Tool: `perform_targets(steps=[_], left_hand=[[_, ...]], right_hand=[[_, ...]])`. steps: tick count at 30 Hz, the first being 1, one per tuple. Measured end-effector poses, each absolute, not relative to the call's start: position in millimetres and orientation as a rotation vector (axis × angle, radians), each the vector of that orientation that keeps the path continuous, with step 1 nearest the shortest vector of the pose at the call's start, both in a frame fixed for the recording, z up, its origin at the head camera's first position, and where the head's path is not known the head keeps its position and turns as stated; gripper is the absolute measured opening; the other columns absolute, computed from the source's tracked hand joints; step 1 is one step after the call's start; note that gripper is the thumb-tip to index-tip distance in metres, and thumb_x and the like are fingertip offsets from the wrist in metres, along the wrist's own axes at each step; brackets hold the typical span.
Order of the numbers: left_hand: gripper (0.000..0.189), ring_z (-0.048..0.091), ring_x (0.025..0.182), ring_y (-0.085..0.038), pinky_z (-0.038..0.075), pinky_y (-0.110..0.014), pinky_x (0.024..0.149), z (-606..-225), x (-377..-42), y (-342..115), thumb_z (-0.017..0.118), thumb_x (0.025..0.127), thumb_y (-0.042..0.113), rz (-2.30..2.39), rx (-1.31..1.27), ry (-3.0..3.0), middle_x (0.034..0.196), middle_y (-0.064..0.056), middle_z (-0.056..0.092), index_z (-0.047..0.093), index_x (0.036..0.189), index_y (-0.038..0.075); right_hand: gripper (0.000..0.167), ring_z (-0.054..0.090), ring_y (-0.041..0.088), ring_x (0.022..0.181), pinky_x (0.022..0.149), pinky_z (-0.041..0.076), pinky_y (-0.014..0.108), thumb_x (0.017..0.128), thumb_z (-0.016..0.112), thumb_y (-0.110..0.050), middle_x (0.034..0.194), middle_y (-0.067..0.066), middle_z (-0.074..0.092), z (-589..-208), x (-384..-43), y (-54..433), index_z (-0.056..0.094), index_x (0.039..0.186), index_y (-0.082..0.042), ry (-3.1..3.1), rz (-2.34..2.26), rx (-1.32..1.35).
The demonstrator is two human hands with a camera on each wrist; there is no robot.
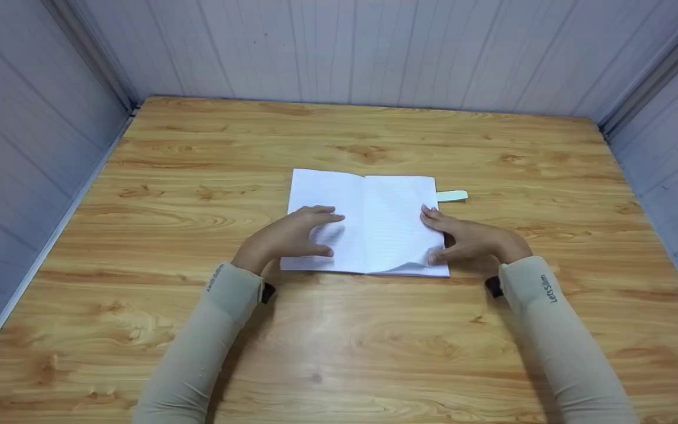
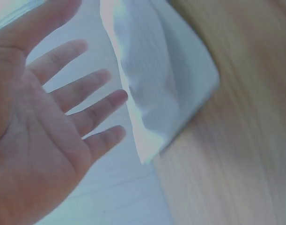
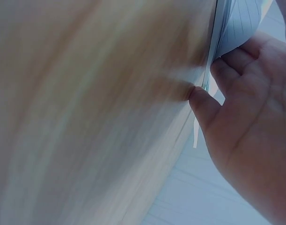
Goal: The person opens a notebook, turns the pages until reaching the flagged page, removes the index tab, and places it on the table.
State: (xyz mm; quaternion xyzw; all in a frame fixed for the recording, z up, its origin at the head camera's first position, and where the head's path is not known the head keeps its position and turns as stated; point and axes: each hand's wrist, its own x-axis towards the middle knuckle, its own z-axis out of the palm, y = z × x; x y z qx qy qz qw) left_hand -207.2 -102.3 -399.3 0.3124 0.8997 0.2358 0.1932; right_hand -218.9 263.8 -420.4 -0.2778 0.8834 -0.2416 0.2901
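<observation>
An open notebook [image 1: 398, 218] with white lined pages lies flat on the table. The near right corner of its right page bends up into a curl. Over the left page is my left hand [image 1: 295, 232], fingers spread and nothing held; its palm and spread fingers [image 2: 79, 96] also show in the left wrist view. At the notebook's right edge my right hand [image 1: 471, 235] touches the page, thumb apart from the other fingers near the lifted corner. In the right wrist view, the curled page [image 3: 243, 26] meets the fingers, and one fingertip [image 3: 196, 93] reaches the edge by the table.
A pale strip [image 1: 452, 196] sticks out from the notebook's right side. The wood-grain table [image 1: 339, 341] is bounded by white panelled walls [image 1: 351, 53] at the back and both sides. Dark bands [image 1: 494, 287] show at the wrists under beige sleeves.
</observation>
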Motion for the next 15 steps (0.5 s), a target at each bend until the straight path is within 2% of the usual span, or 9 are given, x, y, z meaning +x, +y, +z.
perform_targets(steps=[8, 15], left_hand=[[0.062, 0.045, 0.133, -0.023, 0.038, -0.039, 0.111, -402, -198, -69, 0.071, 0.087, 0.034, 0.774, 0.985, 2.6, 0.141, -0.006, 0.051, 0.049, 0.141, 0.014], [0.054, 0.054, 0.123, -0.02, 0.044, -0.036, 0.105, -408, -193, -42, 0.071, 0.088, 0.028, 0.915, 1.094, 2.603, 0.132, -0.005, 0.058, 0.055, 0.135, 0.008]], right_hand=[[0.099, -0.008, 0.032, 0.149, 0.12, 0.006, 0.053, 0.087, 0.068, -0.043, 0.162, 0.011, -0.007, -420, -220, 264, 0.007, 0.153, -0.003, 2.346, -0.653, -0.752], [0.098, -0.008, 0.032, 0.149, 0.12, 0.005, 0.052, 0.087, 0.067, -0.045, 0.162, 0.011, -0.007, -420, -220, 262, 0.007, 0.153, -0.004, 2.346, -0.652, -0.727]])
